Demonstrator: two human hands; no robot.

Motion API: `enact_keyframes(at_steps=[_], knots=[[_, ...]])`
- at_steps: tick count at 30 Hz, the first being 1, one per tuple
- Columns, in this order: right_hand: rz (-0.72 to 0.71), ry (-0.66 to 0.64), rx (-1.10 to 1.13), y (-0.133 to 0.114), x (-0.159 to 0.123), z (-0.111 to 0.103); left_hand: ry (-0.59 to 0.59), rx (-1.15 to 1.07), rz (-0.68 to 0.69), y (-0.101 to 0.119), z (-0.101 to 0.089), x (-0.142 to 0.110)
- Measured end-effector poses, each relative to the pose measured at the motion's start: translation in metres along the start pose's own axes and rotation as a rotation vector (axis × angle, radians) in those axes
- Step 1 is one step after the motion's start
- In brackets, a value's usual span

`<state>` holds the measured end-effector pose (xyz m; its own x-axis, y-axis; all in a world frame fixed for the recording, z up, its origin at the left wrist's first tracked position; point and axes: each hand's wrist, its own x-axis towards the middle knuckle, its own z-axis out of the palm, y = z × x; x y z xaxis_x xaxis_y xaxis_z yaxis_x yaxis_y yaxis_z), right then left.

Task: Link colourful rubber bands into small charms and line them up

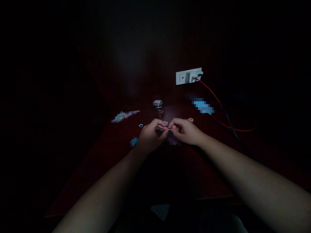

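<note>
L hand [151,135] + R hand [184,130] pinching sm. pale item [168,129] | jar [158,109]: lid [157,102] on, contents unclear

My left hand [149,136] and right hand [187,131] were bare, and so were my wrists [202,139]. My left forearm [104,187] and right forearm [250,171] were bare too, smooth in outline, broad low in view and tapering forward. My fingers [177,121] were slender, the nails too dim to make out.
</note>
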<state>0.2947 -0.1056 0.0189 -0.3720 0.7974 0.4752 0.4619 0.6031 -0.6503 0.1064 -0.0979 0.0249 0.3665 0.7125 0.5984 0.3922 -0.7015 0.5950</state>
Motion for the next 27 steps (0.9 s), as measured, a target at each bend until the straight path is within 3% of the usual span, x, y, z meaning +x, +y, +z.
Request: enact_keyframes(at_steps=[27], knots=[[-0.004,0.003,-0.037,-0.0028,-0.0004,-0.0009,-0.011,-0.011,0.033,-0.0050,0.0001,0.0006]])
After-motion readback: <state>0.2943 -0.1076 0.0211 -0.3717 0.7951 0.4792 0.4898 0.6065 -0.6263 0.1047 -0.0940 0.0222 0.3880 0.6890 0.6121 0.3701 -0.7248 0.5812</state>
